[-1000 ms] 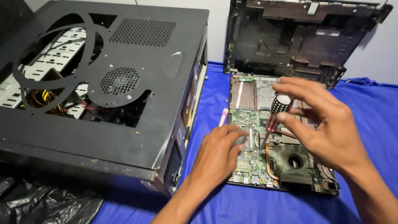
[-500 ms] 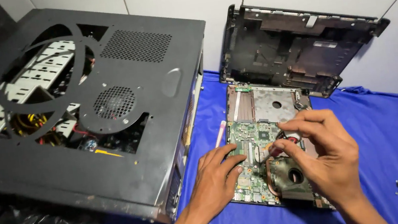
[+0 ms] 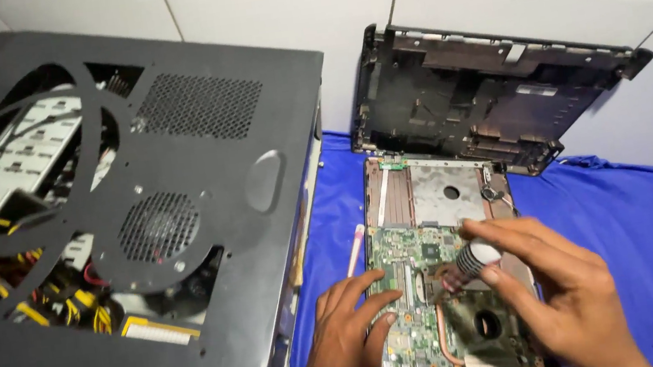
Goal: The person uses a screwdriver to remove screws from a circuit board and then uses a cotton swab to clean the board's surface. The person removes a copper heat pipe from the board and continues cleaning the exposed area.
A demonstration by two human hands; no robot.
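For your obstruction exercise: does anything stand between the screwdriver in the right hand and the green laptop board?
Nothing visible does. The right hand holds the screwdriver straight down onto the green board; the left hand rests beside it, not beneath.

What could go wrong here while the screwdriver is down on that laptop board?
The right hand holds the screwdriver tip-down among small parts on the green motherboard; a slip might gouge it. The left hand presses bare fingers onto the board, so static or flexing may be a concern. The black laptop shell leans against the tiled wall right behind the work and might tip forward if bumped.
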